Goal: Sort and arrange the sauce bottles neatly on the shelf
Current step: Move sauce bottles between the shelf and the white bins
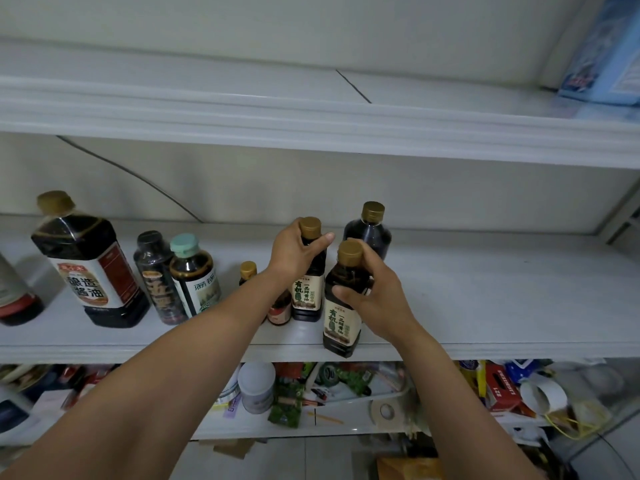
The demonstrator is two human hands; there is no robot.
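The jug (91, 268), nearly full of dark sauce, stands at the left of the shelf (485, 306). Just right of it are a black-capped bottle (156, 278), a teal-capped bottle (194, 271) and, further right, a small bottle (248, 271). Beyond, my left hand (294, 251) curls round a labelled bottle (308, 296) at its neck. My right hand (375, 301) grips its twin (341, 323) at the front edge. Farthest from the jug stands a round bottle (370, 233), also dark-filled. I judge the sorting midway: twins unpaired, row ragged.

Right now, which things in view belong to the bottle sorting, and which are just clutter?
Job: left hand gripping the rear labelled bottle; right hand gripping the front labelled bottle; round dark bottle; big soy bottle; mint-capped bottle; black-capped bottle; middle shelf.
Lying about: white tin, tape roll, red box below; blue box up top.
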